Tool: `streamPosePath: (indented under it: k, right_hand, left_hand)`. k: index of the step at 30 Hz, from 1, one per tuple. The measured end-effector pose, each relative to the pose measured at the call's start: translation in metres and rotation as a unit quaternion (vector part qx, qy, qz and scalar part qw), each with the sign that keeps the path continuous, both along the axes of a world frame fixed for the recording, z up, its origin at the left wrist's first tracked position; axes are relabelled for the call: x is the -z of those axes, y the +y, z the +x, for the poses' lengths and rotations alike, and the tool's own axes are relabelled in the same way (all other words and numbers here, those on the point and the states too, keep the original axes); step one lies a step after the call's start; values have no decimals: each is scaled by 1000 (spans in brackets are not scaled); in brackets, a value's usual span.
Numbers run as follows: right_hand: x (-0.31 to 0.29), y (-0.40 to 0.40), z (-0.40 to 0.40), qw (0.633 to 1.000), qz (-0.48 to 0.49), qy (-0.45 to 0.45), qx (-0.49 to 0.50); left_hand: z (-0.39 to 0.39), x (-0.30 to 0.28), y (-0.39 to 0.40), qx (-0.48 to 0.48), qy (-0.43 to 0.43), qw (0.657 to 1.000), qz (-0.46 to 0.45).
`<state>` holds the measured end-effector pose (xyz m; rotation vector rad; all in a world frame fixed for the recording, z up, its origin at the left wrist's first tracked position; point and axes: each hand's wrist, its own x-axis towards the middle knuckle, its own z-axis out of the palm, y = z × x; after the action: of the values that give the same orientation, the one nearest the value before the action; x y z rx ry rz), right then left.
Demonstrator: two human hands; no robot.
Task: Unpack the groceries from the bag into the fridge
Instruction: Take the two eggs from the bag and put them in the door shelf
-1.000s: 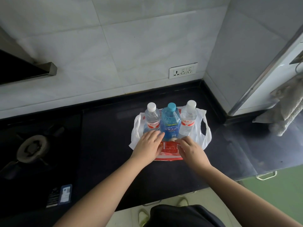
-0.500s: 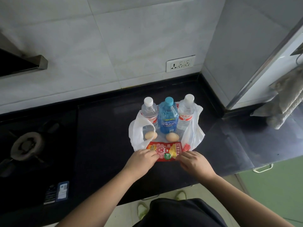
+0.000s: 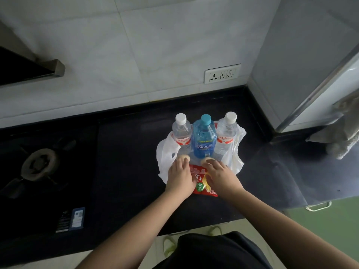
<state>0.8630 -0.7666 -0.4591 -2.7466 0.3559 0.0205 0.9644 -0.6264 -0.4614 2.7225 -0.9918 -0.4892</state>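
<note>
A white plastic bag (image 3: 165, 154) lies open and flattened on the black counter (image 3: 126, 162). Three bottles stand on it in a row: a clear one (image 3: 181, 133), a blue one (image 3: 204, 140) and another clear one (image 3: 226, 133). Two eggs lie just in front of them. My left hand (image 3: 179, 176) has its fingertips closed over the left egg (image 3: 185, 157). My right hand (image 3: 221, 176) curls over the right egg (image 3: 205, 161). A red snack packet (image 3: 201, 189) lies under and between both hands, partly hidden.
The grey fridge side (image 3: 303, 65) stands at the right, with a cloth (image 3: 343, 138) hanging by it. A gas burner (image 3: 39, 164) sits at the left under a range hood (image 3: 31, 68). A wall socket (image 3: 222, 73) is behind the bottles. The counter's front edge is near my body.
Both hands let go of the red packet's ends, after drawing it toward me, and reached forward over it onto the two eggs.
</note>
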Motion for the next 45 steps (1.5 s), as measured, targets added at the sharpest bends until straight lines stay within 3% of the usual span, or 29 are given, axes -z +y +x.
streamPosePath:
  k: [5, 11, 18, 31, 41, 45]
  right_hand:
    - [4, -5, 13, 999, -6, 46, -18]
    - [9, -15, 14, 997, -12, 74, -22]
    - [14, -17, 19, 997, -19, 75, -19]
    - [14, -15, 21, 995, -36, 86, -31]
    - [13, -13, 21, 994, -53, 94, -32]
    - [-9, -4, 15, 996, 63, 45, 53]
  left_hand:
    - [17, 11, 30, -3, -59, 997, -43]
    - [44, 17, 59, -30, -27, 996, -81]
    - [35, 10, 23, 48, -77, 986, -137]
    - [42, 25, -2, 110, -144, 983, -38]
    - [50, 34, 1, 102, -107, 988, -37]
    - [43, 6, 12, 52, -59, 988, -136]
